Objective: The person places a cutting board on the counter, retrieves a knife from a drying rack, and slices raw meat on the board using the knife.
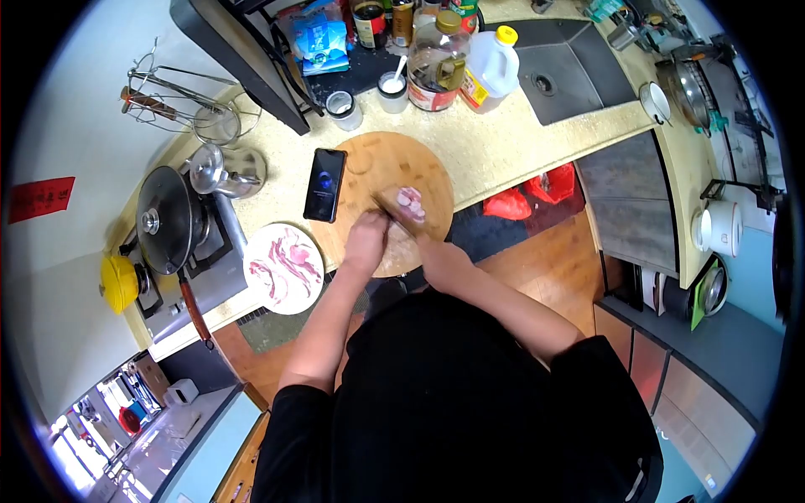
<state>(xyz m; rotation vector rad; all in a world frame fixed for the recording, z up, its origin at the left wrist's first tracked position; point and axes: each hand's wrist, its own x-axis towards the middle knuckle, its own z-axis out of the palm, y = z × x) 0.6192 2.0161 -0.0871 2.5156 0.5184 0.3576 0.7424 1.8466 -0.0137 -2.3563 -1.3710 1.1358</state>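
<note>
A round wooden cutting board [352, 239] lies on the counter in front of me. My right hand [442, 261] is closed around the handle end of a kitchen knife [397, 210], whose blade slants across the board. Against the blade's left side, my left hand [369, 236] rests with curled fingers; what lies under them is hidden. Several cut pieces of pale pink meat [410, 204] sit just beyond the blade, on its right side. A white plate [315, 293] with strips of raw meat [281, 264] stands left of the board. A black phone [325, 184] overlaps the board's left edge.
On the left is a stove with a lidded wok [163, 214] and a metal kettle [239, 172]. Two small jars [344, 111], a large jar [432, 71] and a white jug [495, 71] line the back. A sink [579, 67] lies to the right.
</note>
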